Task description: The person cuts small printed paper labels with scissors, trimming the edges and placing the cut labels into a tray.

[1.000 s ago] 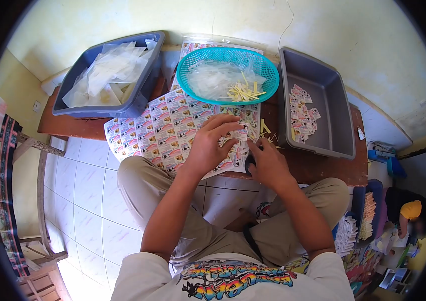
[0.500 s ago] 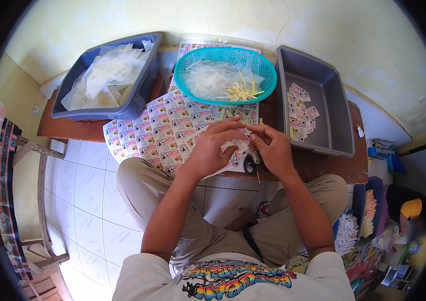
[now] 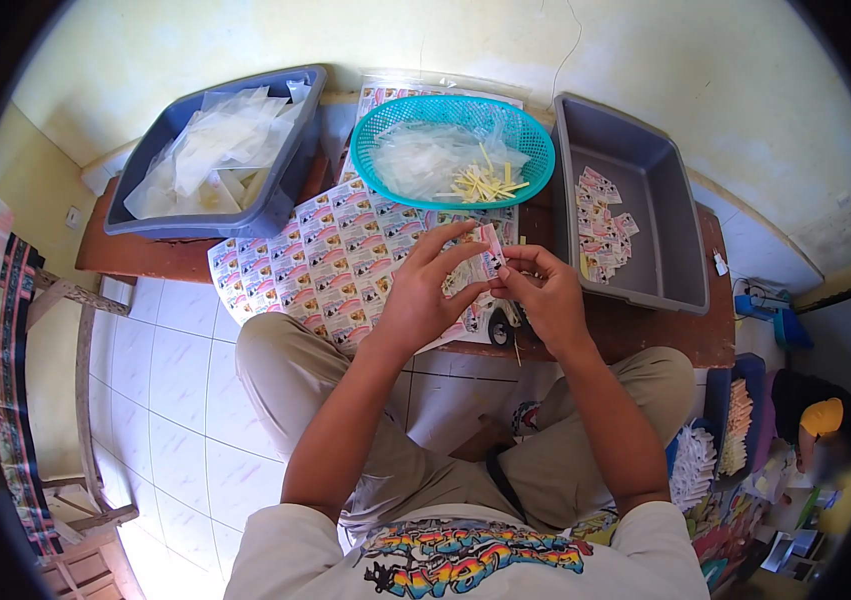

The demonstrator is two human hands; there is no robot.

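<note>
A small printed packet stands upright between my two hands, its pink and white face showing. My left hand curves round its left side, fingers at its upper part and thumb near the lower edge. With thumb and forefinger, my right hand pinches the lower right of the packet. Beneath the hands lies a large printed sheet with repeated label designs. A round black object sits just below my hands on the sheet's near edge.
Ahead is a turquoise basket with clear plastic bags and yellow strips. A blue-grey tub of translucent bags stands left; a grey tub with printed packets stands right. The low brown table carries them. Another person is at far right.
The packet has been turned up so its printed face shows above my fingers. The fingers of my left hand have spread further, and my right hand has shifted slightly down.
</note>
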